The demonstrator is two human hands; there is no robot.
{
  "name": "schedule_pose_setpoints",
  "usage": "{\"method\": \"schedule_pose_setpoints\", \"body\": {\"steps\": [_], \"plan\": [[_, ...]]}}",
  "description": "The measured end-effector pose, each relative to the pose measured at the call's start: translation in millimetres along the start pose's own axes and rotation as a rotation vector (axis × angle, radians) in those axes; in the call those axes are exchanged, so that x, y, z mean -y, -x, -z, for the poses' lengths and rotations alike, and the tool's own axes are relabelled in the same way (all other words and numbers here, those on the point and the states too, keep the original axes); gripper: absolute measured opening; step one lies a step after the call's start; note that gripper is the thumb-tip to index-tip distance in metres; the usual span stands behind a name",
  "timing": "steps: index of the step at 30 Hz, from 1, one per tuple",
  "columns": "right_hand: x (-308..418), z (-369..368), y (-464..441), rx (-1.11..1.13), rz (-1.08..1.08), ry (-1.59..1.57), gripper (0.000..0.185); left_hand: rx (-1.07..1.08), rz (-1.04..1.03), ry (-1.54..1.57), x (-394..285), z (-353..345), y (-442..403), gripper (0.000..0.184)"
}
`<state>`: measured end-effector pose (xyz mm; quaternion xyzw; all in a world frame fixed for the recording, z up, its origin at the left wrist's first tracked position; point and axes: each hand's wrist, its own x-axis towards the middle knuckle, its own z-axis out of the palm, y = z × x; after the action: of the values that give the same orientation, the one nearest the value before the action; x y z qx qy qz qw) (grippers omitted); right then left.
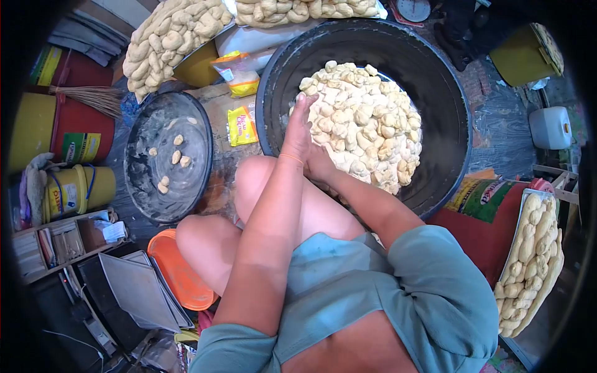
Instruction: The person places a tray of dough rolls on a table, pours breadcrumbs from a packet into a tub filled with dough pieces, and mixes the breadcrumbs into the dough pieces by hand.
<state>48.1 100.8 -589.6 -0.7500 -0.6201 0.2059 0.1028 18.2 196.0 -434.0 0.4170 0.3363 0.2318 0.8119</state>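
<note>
My left hand [298, 127] is raised over the near left rim of a big black tub [444, 143], its thumb and fingers stretched out and nothing visible in it. Against its palm side, close to the wrist, lies my right hand [319, 163], its fingers mostly hidden behind the left hand. Just beyond both hands, a heap of pale, lumpy dough pieces [367, 124], dusted with flour, fills the middle of the tub.
A round black tray [140, 193] at left carries several small dough bits [176, 155]. Yellow packets [241, 126] lie between tray and tub. Dough pieces [171, 46] are piled at the back, and more [528, 248] lie at right on a red bucket [463, 233]. An orange basin [180, 273] sits near my knee.
</note>
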Motion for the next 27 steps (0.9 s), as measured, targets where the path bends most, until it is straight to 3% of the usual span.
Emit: {"method": "schedule_pose_setpoints", "body": {"steps": [1,4,7,10,14,18,21,22,25,27], "plan": [[-10,0,4,0.077,0.08,-0.103,0.047,-0.023,-0.006,-0.009,2,4,-3,0.081],[-21,24,25,0.21,0.211,-0.095,0.05,-0.051,-0.013,-0.026,6,5,-10,0.081],[-25,51,32,0.21,-0.015,-0.266,0.054,-0.033,-0.005,-0.048,8,4,-9,0.08],[-31,33,27,-0.049,0.059,0.136,0.055,-0.043,-0.002,-0.067,8,4,-8,0.079],[-15,23,26,0.363,0.034,-0.028,0.045,-0.077,0.025,-0.102,7,6,-6,0.074],[-45,34,47,0.333,0.231,-0.186,0.045,-0.067,0.089,-0.218,17,16,-11,0.069],[-71,54,43,0.289,-0.125,-0.825,0.048,-0.117,0.254,-0.321,15,5,-1,0.055],[-74,62,42,0.257,-0.265,-1.072,0.049,0.017,0.312,-0.39,19,9,-3,0.074],[-57,110,46,0.129,-0.278,-1.722,0.049,0.2,0.496,-0.445,-16,-15,21,0.073],[-35,152,53,0.071,-0.228,-1.82,0.049,0.243,0.372,-0.297,10,-2,9,0.067]]}}
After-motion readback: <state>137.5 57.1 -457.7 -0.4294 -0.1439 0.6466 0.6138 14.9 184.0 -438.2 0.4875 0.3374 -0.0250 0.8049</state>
